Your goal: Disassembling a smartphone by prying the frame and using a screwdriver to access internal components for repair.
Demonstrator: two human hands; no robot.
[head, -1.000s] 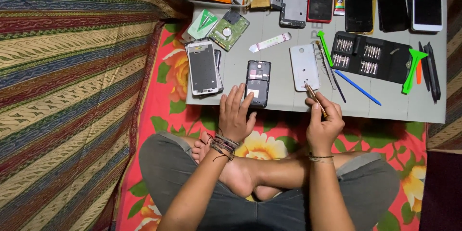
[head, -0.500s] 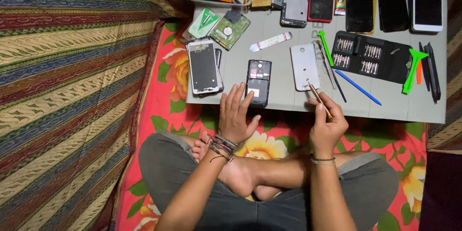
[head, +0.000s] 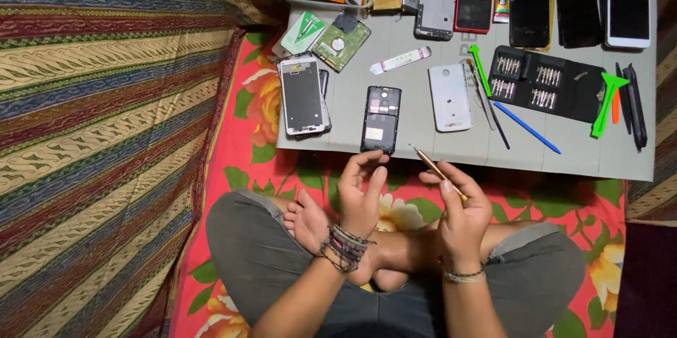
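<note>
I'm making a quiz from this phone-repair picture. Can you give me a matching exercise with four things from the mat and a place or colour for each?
Things
1. opened phone
2. white back cover
3. bit case
4. slim screwdriver

Descriptions
A. black, lying open with rows of bits
B. held in the right hand
C. just beyond the left hand's fingertips
D. pale shell lying between the opened phone and the green pry tool

Pairs: 1-C, 2-D, 3-A, 4-B

Slim screwdriver (head: pixel 438 172); opened black phone (head: pixel 381 119)
</note>
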